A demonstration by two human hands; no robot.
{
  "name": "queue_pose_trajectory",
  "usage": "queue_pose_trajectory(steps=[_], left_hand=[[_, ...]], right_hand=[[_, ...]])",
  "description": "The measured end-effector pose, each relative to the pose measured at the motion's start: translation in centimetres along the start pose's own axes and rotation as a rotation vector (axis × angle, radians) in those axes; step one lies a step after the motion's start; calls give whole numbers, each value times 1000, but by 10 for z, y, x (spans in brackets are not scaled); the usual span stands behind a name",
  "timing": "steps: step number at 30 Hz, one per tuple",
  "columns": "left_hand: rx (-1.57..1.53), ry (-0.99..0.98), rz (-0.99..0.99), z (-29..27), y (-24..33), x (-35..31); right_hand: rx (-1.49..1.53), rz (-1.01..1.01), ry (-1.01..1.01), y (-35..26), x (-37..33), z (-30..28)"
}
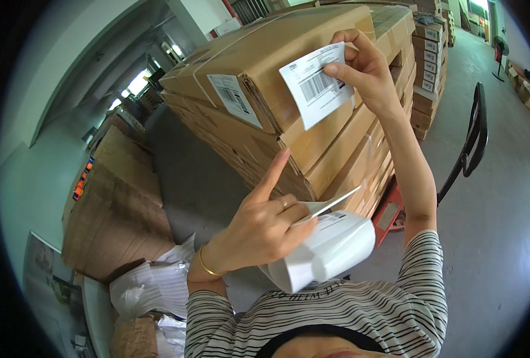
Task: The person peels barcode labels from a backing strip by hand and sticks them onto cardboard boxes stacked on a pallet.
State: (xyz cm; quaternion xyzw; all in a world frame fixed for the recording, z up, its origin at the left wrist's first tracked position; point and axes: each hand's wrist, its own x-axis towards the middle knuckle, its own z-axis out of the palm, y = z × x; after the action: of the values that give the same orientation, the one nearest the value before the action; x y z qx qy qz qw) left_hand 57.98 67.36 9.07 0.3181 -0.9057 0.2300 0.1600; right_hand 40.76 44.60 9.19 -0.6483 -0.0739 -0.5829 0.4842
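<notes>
Pinched between thumb and fingers of my right hand is a white barcode label, held up by its upper right edge in front of a stacked brown carton. Another barcode label is stuck on that carton's left side, near its corner. Lower down, my left hand grips a roll of white labels, with a loose strip standing out past the fingers. Its index finger points up toward the carton's lower corner, apart from the label.
More flat cartons lie under the top one, on a red pallet truck with a black handle. Brown cardboard leans at the left above white foam wrapping. Further cartons stand behind; a fan is far right.
</notes>
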Motion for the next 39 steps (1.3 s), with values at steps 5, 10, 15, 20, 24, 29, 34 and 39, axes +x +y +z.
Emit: queue_pose_trajectory(steps=[5, 10, 15, 20, 24, 29, 34, 39], left_hand=[[79, -73, 81, 4, -21, 30], [33, -49, 61, 4, -36, 39], [36, -84, 57, 9, -46, 39], [-7, -69, 29, 9, -45, 39], [11, -95, 24, 8, -46, 36], [-4, -88, 14, 4, -44, 34], [-305, 51, 96, 4, -20, 4], [-356, 39, -76, 13, -21, -28]], right_hand=[[-51, -84, -75, 4, 12, 10], [-89, -128, -51, 5, 13, 17], [-115, -145, -25, 10, 13, 15], [-198, -186, -6, 12, 12, 20], [-603, -243, 135, 7, 9, 33], [-1004, 87, 416, 3, 2, 13], [-1031, -681, -184, 34, -25, 39], [-1081, -520, 43, 46, -5, 6]])
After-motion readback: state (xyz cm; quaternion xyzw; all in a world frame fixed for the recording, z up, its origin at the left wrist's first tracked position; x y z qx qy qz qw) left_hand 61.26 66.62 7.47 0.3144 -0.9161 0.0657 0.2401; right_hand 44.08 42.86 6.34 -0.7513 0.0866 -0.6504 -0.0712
